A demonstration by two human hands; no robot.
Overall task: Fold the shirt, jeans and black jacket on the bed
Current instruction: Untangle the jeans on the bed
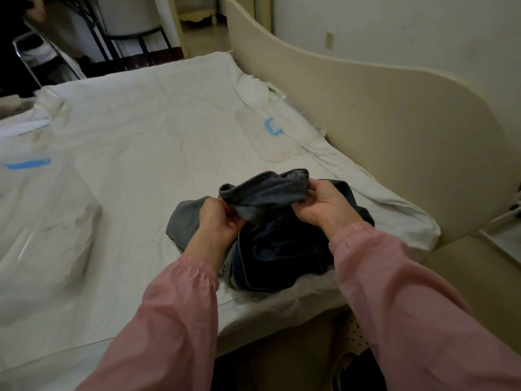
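A heap of clothes lies near the front right corner of the white bed (pixel 135 142). Dark blue jeans (pixel 282 255) make up the bulk of the heap. A grey garment (pixel 183 218), perhaps the shirt, pokes out from under them on the left. My left hand (pixel 218 218) and my right hand (pixel 321 204) both grip a bunched grey-blue piece of cloth (pixel 267 190), lifted a little above the jeans. Which garment that piece belongs to I cannot tell. No black jacket can be told apart in the pile.
A cream curved headboard (pixel 394 131) borders the bed on the right. Clear plastic bags with blue tape lie at the left (pixel 42 198) and at the back right (pixel 270 131). Metal chairs (pixel 42 55) stand beyond the far edge.
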